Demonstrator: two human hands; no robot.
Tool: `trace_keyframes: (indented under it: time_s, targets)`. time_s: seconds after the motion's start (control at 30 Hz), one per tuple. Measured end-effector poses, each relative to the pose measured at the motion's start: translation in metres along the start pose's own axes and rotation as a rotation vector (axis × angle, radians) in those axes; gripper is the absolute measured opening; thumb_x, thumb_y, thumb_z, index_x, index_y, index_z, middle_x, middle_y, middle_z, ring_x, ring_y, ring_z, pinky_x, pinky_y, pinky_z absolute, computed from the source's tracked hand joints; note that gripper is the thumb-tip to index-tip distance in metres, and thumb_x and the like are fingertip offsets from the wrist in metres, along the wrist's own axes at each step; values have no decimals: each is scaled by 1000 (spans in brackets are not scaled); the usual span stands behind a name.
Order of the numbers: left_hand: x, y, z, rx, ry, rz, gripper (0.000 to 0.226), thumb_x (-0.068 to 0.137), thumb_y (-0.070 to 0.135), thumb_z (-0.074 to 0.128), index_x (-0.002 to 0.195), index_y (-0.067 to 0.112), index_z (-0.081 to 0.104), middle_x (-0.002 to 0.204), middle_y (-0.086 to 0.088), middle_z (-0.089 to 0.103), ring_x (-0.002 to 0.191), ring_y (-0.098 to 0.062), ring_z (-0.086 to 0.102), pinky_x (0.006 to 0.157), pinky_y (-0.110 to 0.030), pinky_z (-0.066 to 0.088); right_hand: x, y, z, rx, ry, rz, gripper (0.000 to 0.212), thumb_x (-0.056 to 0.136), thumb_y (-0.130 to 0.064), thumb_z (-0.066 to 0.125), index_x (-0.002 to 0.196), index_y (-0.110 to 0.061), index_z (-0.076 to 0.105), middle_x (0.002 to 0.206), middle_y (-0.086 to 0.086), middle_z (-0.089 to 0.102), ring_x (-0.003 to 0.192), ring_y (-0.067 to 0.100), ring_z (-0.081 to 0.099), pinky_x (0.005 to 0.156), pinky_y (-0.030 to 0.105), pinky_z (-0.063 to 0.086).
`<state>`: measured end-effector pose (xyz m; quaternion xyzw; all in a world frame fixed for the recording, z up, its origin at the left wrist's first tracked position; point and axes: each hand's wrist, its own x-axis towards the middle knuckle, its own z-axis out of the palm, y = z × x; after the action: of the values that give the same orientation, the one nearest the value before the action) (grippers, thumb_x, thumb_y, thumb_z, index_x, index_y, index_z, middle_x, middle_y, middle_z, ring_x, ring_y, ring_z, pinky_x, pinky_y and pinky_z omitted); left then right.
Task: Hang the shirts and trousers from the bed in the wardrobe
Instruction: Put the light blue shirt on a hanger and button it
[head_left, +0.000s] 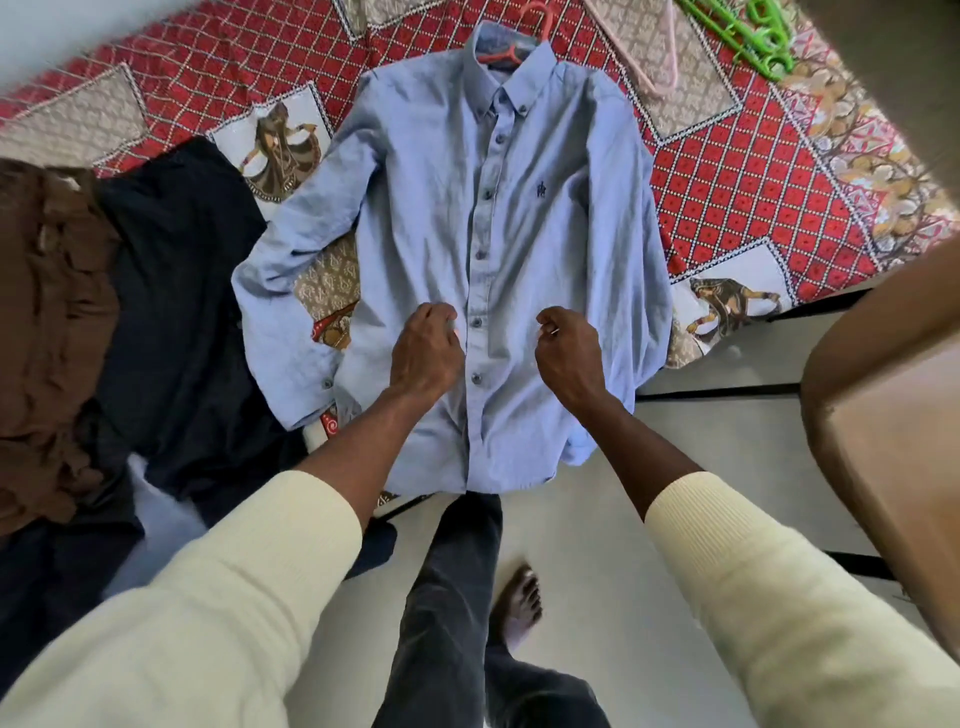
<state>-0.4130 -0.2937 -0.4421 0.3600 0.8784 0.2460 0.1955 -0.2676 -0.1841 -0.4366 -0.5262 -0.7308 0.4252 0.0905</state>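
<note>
Both hands, left hand (426, 349) and right hand (570, 358), are pinching the limp blue shirt (483, 249) beside its placket; the hanger (511, 49) is carrying the collar.

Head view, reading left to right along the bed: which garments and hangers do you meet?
Brown garment → dark navy garment → light blue shirt with a red hanger in its collar → pink hanger → green hangers.
</note>
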Motion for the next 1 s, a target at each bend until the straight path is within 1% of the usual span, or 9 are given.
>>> trace_keyframes:
  time_s: [0.3,0.4,0.47,0.57,0.67,0.73,0.83,0.9,1.0]
  targets:
    - [185,37,-10,-22,-26,70,22,91,1,49,108,3,63,111,-17,61,104,-35,58,87,-39,49,159,-50,-25,-180,13,-45,34,89,-3,49,122,0,55,125,20,55,111,38,53,84,36,41]
    - [245,48,-15,4,-14,112,24,92,1,49,112,1,63,115,-20,61,109,-37,56,90,-40,46,214,-66,-19,-290,-18,-234,49,84,-4,55,132,2,50,136,22,49,120,41,48,95,43,40]
    - [285,59,-19,26,-3,154,26,92,1,49,114,-1,63,115,-22,63,110,-39,56,90,-43,47,249,-69,-13,-437,-118,-326,58,85,-15,57,141,-7,45,148,17,42,132,38,40,104,49,39]
    - [341,75,-20,81,20,306,31,87,-3,51,115,-3,66,111,-24,66,106,-43,57,89,-45,47,280,-64,-8,-576,-311,-118,61,94,-33,51,150,-18,32,162,7,17,147,34,15,112,57,30]
    - [400,84,-11,255,-56,443,45,84,-2,52,128,2,59,126,-20,61,119,-43,49,99,-47,41,288,-64,4,-605,-356,31,61,97,-29,44,153,-16,23,164,7,9,150,35,6,115,57,26]
    - [432,86,-3,387,-175,432,54,86,3,53,140,6,48,144,-14,48,135,-39,35,110,-47,32,296,-64,13,-597,-343,20,64,93,-22,45,152,-11,24,163,11,14,149,37,8,116,55,25]
    - [457,90,5,549,-306,295,54,91,15,54,144,14,45,148,-10,42,139,-37,25,113,-47,26,302,-66,14,-602,-386,63,65,91,-19,44,152,-10,25,161,14,19,146,40,19,116,50,27]
    - [462,93,7,628,-285,283,44,95,21,54,139,17,52,140,-13,46,134,-38,29,110,-49,29,308,-67,8,-675,-431,61,60,95,-21,41,153,-10,27,158,18,27,138,39,38,111,44,32]
    - [466,86,7,507,-118,348,28,96,21,55,120,14,67,132,-14,46,125,-37,35,103,-45,34,320,-67,5,-683,-461,77,50,99,-25,37,148,-16,37,150,17,41,129,38,49,108,44,36]
